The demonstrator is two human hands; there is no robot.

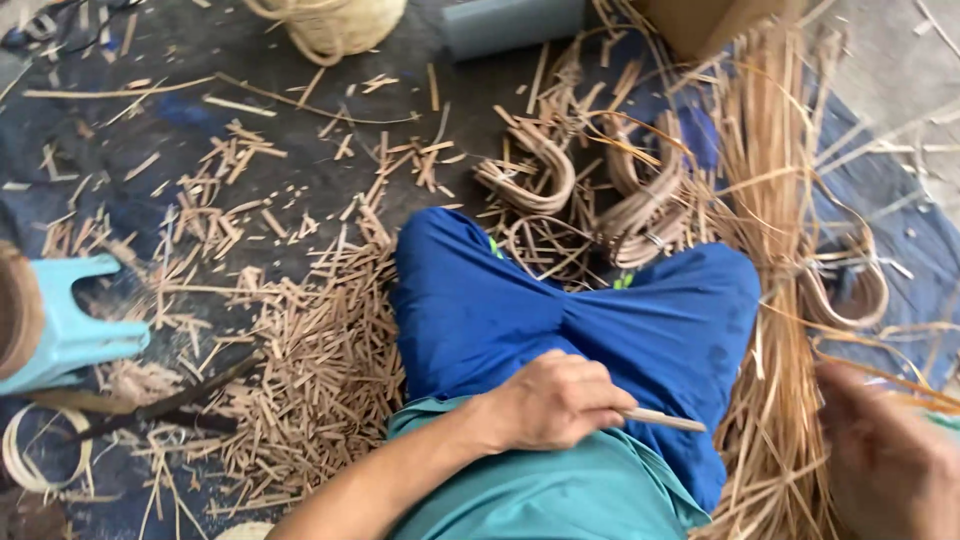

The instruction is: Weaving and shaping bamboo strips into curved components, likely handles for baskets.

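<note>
Left hand (552, 402) is closed around a short pale stick (665, 420), resting on the lap over the blue trousers (560, 310). Right hand (885, 460) is blurred at the lower right beside the cane strip bundle (770, 200); its grip cannot be told. Cut offcuts (320, 350) litter the floor.

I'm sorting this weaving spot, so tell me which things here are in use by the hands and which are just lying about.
In use:
- left hand, its grip shut on a thin cane strip
- right hand, blurred, beside the bundle of long cane strands

Lying about:
- cut cane offcuts
- curved cane bundles
- light blue plastic stool
- woven basket
</note>
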